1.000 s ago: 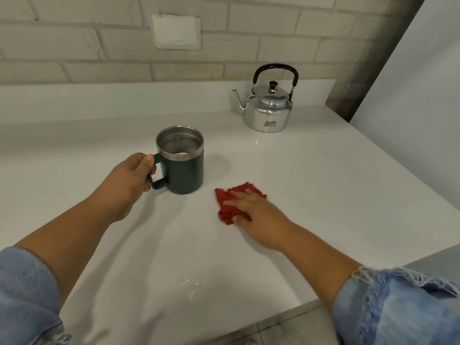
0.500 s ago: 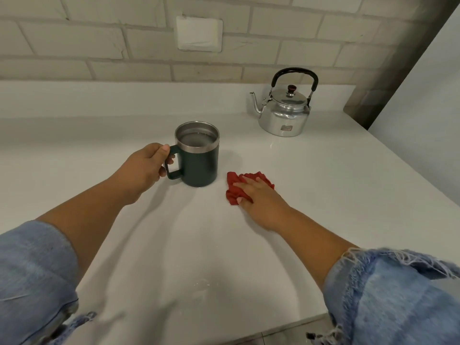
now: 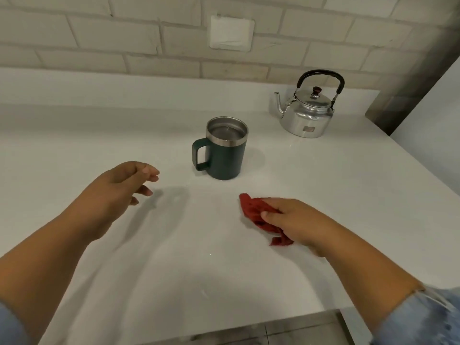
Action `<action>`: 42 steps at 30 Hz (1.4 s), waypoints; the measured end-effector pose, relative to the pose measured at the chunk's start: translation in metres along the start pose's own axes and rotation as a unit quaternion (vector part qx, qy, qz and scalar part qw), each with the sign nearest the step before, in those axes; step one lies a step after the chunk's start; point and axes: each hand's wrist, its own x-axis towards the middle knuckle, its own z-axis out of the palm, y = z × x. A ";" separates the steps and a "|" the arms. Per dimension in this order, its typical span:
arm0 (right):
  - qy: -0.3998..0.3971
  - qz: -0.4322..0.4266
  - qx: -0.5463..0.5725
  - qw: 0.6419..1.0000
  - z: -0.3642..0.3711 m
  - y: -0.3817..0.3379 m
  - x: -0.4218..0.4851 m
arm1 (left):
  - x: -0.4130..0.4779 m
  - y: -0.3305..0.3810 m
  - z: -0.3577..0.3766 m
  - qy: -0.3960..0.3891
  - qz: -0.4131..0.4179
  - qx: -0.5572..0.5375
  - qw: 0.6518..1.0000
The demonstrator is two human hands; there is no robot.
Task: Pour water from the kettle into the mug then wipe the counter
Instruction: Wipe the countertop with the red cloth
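1. The pour looks done: the dark green steel-lined mug stands upright on the white worktop and water shows inside it below the metal rim

2. The aluminium kettle stands upright at the back right of the worktop, near the brick wall, lid on, black handle raised, spout turned to the left; it is well apart from both hands and apart from the mug

3. The left hand is free, fingers loosely curled and parted, hovering above the worktop to the near left of the mug with its shadow under it; it touches neither the handle nor anything else

4. The right hand is closed on a crumpled red cloth, thumb over the bunched fabric, the cloth down at the worktop to the near right of the mug with one corner trailing out toward the person

5. So the wiping stage is in hand, by my reading; how much of the surface is already covered cannot be told

6. A few faint marks, perhaps droplets, show on the near part of the worktop toward the front edge, so that patch likely remains to be wiped
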 end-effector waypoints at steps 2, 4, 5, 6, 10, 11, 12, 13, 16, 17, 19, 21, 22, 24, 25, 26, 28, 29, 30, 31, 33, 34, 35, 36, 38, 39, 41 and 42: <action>0.026 -0.005 -0.040 0.999 0.014 0.014 0.000 | -0.011 -0.007 0.000 -0.008 -0.006 -0.004 1.000; 0.059 -0.055 -0.081 0.993 0.041 0.018 0.000 | -0.020 -0.011 0.002 -0.022 -0.008 -0.002 1.000; 0.071 -0.076 -0.108 0.989 0.055 0.016 0.000 | -0.023 -0.013 0.003 -0.029 -0.008 -0.001 1.000; 0.073 -0.089 -0.130 0.985 0.067 0.013 0.002 | -0.026 -0.015 0.004 -0.034 -0.008 -0.002 0.999; 0.035 -0.053 -0.016 0.998 0.078 -0.006 0.002 | -0.034 -0.017 0.003 -0.050 -0.003 -0.012 0.999; 0.036 -0.042 0.041 0.998 0.074 -0.011 0.001 | -0.035 -0.017 0.001 -0.052 0.000 -0.014 0.999; 0.038 -0.037 0.073 0.996 0.071 -0.017 0.000 | -0.036 -0.018 -0.001 -0.050 0.003 -0.020 0.999; 0.036 -0.038 0.079 0.995 0.068 -0.022 -0.002 | -0.037 -0.018 -0.003 -0.046 0.004 -0.027 0.999; 0.003 -0.066 0.032 0.997 0.073 -0.034 -0.003 | -0.038 -0.020 -0.007 -0.036 -0.003 -0.048 0.998; -0.001 -0.079 -0.007 0.997 0.077 -0.035 -0.002 | -0.038 -0.020 -0.007 -0.033 -0.005 -0.053 0.998; 0.004 -0.104 -0.106 0.989 0.087 -0.031 0.007 | -0.039 -0.020 -0.007 -0.029 -0.009 -0.057 0.998; -0.009 -0.091 -0.207 0.974 0.100 -0.028 0.015 | -0.040 -0.021 -0.008 -0.029 -0.013 -0.060 0.998; -0.015 -0.085 -0.263 0.961 0.108 -0.025 0.019 | -0.041 -0.021 -0.009 -0.028 -0.014 -0.062 0.998; -0.011 -0.099 -0.351 0.931 0.119 -0.019 0.022 | -0.042 -0.023 -0.013 -0.029 -0.016 -0.062 0.998; -0.004 -0.115 -0.368 0.923 0.120 -0.016 0.022 | -0.043 -0.025 -0.015 -0.029 -0.017 -0.061 0.998; 0.000 -0.129 -0.374 0.919 0.118 -0.013 0.023 | -0.045 -0.026 -0.016 -0.028 -0.018 -0.060 0.998; 0.001 -0.138 -0.379 0.915 0.107 -0.011 0.024 | -0.047 -0.029 -0.020 -0.028 -0.020 -0.061 0.998; -0.001 -0.132 -0.374 0.918 0.100 -0.011 0.025 | -0.048 -0.030 -0.022 -0.028 -0.020 -0.062 0.997; 0.000 -0.122 -0.355 0.927 0.092 -0.012 0.024 | -0.050 -0.030 -0.023 -0.027 -0.020 -0.062 0.997; 0.008 -0.112 -0.316 0.942 0.084 -0.014 0.022 | -0.051 -0.031 -0.025 -0.027 -0.020 -0.063 0.997; 0.032 -0.106 -0.203 0.973 0.078 -0.014 0.014 | -0.053 -0.032 -0.027 -0.026 -0.018 -0.062 0.998; 0.030 -0.112 -0.167 0.979 0.079 -0.015 0.008 | -0.054 -0.033 -0.028 -0.024 -0.018 -0.060 0.998; 0.014 -0.122 -0.167 0.978 0.084 -0.014 0.001 | -0.054 -0.034 -0.029 -0.023 -0.019 -0.057 0.998; -0.011 -0.131 -0.199 0.971 0.092 -0.012 -0.005 | -0.055 -0.035 -0.029 -0.023 -0.020 -0.056 0.998; -0.056 -0.139 -0.302 0.942 0.111 -0.005 -0.013 | -0.057 -0.035 -0.028 -0.029 -0.022 -0.051 0.998; -0.061 -0.142 -0.341 0.927 0.117 -0.001 -0.014 | -0.058 -0.035 -0.027 -0.033 -0.022 -0.048 0.998; -0.040 -0.143 -0.368 0.918 0.118 0.003 -0.010 | -0.061 -0.034 -0.024 -0.038 -0.023 -0.044 0.998; -0.025 -0.143 -0.369 0.918 0.115 0.003 -0.006 | -0.063 -0.034 -0.023 -0.038 -0.024 -0.044 0.998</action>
